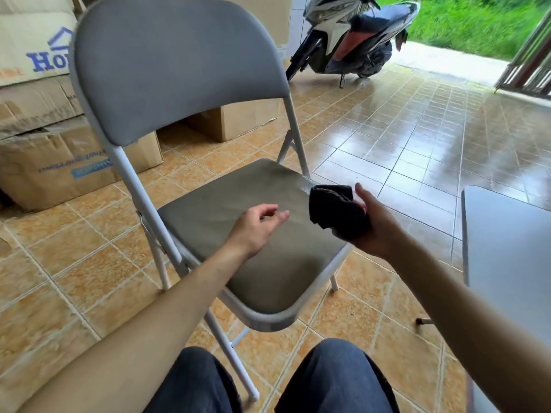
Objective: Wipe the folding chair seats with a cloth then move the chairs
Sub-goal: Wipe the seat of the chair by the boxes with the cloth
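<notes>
A grey folding chair point(179, 64) with a white metal frame stands unfolded in front of me, its padded seat point(220, 204) facing me. My right hand point(375, 231) holds a bunched black cloth point(334, 207) just above the seat's right edge. My left hand point(256, 228) hovers over the middle of the seat with its fingers loosely curled and nothing in them. The grey edge of a second chair point(507, 257) shows at the right border.
Stacked cardboard boxes point(44, 138) stand behind and left of the chair. A scooter point(351, 37) is parked at the back on the glossy tiled floor point(417, 144). My knees point(337, 377) are at the bottom of the view.
</notes>
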A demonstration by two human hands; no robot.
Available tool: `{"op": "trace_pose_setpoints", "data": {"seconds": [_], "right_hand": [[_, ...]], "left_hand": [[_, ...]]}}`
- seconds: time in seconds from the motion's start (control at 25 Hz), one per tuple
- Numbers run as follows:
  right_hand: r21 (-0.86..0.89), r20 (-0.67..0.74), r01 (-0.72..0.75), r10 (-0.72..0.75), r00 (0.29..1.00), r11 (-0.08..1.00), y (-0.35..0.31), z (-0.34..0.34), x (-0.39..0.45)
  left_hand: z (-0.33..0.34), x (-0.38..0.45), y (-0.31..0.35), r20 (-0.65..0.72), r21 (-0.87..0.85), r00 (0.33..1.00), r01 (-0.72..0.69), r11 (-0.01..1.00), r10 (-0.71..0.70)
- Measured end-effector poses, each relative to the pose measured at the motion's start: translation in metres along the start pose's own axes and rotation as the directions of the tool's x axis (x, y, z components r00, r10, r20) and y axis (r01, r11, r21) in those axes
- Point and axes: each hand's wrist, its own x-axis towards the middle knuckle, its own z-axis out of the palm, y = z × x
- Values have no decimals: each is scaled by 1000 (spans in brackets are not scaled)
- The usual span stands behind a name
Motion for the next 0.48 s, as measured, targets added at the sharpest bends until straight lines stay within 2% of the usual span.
{"op": "trace_pose_setpoints", "data": {"seconds": [0.08, 0.12, 0.32, 0.4, 0.48], "right_hand": [[-10, 178, -12, 14, 984, 1000, 1, 4, -8], [-30, 203, 3, 3, 979, 1000, 3, 6, -12], [-90, 47, 21, -17, 999, 996, 3, 14, -28], [-218, -22, 60, -67, 998, 974, -25, 23, -46], [-252, -88, 96, -122, 989, 963, -67, 34, -75]], "left_hand": [[15, 0, 22, 48, -219, 995, 91, 971, -83], [20, 0, 28, 57, -259, 993, 118, 959, -107], [39, 8, 35, 24, -362, 976, 210, 908, -217], [39, 5, 66, 29, -393, 972, 225, 892, -232], [31, -1, 114, 68, -403, 967, 250, 880, -244]]}}
